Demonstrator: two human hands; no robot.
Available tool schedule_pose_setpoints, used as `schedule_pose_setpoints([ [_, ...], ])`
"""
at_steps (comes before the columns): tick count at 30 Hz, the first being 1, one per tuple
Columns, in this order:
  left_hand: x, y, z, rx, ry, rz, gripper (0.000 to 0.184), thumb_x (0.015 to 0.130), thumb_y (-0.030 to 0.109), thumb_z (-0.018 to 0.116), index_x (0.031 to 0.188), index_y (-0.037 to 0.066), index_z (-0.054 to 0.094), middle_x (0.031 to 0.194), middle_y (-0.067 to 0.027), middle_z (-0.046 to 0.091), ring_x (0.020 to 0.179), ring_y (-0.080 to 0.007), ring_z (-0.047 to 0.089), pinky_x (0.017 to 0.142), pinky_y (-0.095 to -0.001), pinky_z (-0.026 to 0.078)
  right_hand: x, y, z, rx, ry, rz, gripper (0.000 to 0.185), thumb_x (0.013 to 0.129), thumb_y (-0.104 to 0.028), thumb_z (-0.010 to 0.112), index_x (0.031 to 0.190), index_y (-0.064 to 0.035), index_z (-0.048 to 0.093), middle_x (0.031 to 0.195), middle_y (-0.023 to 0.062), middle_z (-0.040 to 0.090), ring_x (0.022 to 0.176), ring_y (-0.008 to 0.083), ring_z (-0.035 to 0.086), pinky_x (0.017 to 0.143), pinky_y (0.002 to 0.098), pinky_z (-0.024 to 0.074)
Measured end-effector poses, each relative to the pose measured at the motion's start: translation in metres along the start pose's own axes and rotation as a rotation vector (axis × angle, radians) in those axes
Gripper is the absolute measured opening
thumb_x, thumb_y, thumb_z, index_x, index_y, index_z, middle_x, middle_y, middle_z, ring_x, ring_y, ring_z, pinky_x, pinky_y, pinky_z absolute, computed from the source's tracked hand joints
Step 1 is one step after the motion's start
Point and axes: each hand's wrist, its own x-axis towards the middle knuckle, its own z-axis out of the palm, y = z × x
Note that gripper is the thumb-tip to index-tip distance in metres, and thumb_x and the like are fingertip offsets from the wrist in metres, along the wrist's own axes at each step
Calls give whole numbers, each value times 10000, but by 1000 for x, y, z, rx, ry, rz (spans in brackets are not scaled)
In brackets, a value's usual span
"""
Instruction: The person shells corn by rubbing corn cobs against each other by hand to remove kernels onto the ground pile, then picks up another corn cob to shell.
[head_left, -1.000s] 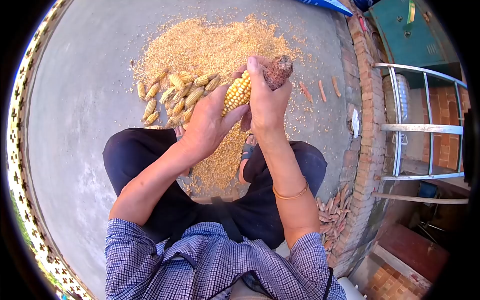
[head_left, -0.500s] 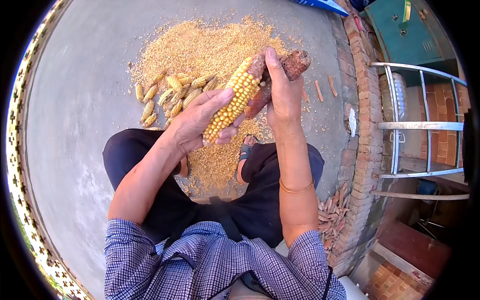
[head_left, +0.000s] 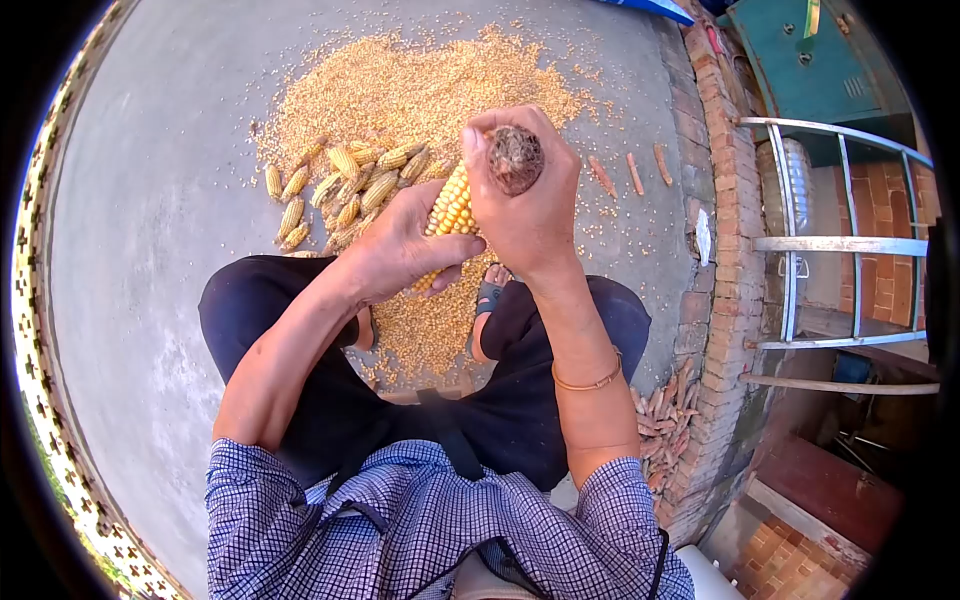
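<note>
My left hand is closed around an ear of corn with yellow kernels, tilted up and to the right. In my right fist is a dark, reddish-brown bare corncob, its rough end pointing up at me. The fist presses against the ear's upper part and hides it, along with the rest of the cob. Beyond my hands, a wide spread of loose kernels covers the floor. A small pile of partly shelled ears lies to the left, just past my left knee.
Thin stripped cobs lie on the concrete floor at right, and a heap of them sits against a low brick edge. Beyond it stand a metal ladder-like frame and a green cabinet.
My right hand has turned and moved left over the ear, so the cob's end now points up at me. More of the ear is covered; my left hand has shifted slightly.
</note>
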Motion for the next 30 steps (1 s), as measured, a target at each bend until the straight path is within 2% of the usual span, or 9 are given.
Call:
schedule_pose_setpoints([
  [3,4,-13,5,357,130,236,338,819,46,655,1115,-33,514,774,-33,579,590,-49,535,481,-216,426,-10,7,4,-122,97,190,154,683,13,691,798,-10,592,656,97,532,648,262,617,622,316,484],
  [4,9,-25,3,444,182,370,338,824,52,661,1115,-36,514,761,-26,572,584,-48,534,477,-217,423,-10,11,3,-145,57,130,152,894,-114,689,875,20,621,696,20,622,617,97,592,600,237,475],
  [5,11,-33,1,531,235,501,338,830,59,667,1115,-39,514,749,-19,566,578,-48,532,473,-217,421,-7,9,2,3,62,211,162,896,-127,689,884,21,623,715,27,635,622,102,600,602,239,483],
  [8,3,-8,2,193,146,104,313,820,108,686,1042,-51,534,733,-35,582,577,-77,530,485,-258,428,4,6,-7,347,-3,469,218,913,-180,674,974,24,627,871,81,686,739,139,647,694,277,531],
  [15,9,-14,-4,244,237,202,431,873,182,697,1181,-46,500,739,1,550,558,-36,509,461,-208,401,3,10,-5,608,61,504,342,924,-185,656,1179,23,564,1090,141,651,1010,173,616,901,335,493],
  [20,11,-25,9,752,372,300,385,770,73,683,1038,-58,439,837,-311,607,865,-491,592,722,-509,474,-9,5,20,217,173,412,222,926,-92,620,1095,49,592,841,81,649,752,168,661,665,295,528],
  [24,10,-27,12,774,327,274,411,764,80,684,1063,-70,446,838,-333,597,863,-497,586,732,-503,474,-3,6,17,381,314,577,125,939,-83,589,928,42,595,682,94,628,556,177,632,508,299,509],
  [27,9,-24,8,747,255,385,511,799,100,692,1217,-62,447,866,-191,618,739,-316,637,687,-383,510,-2,7,11,408,379,573,133,943,-84,579,903,42,586,681,111,633,553,193,643,491,308,517],
  [30,5,-8,8,112,31,66,476,831,146,702,1209,-33,474,839,-91,577,661,-149,590,558,-271,475,3,9,1,461,279,596,139,929,-109,611,915,27,589,700,132,644,559,213,655,495,323,533],
])
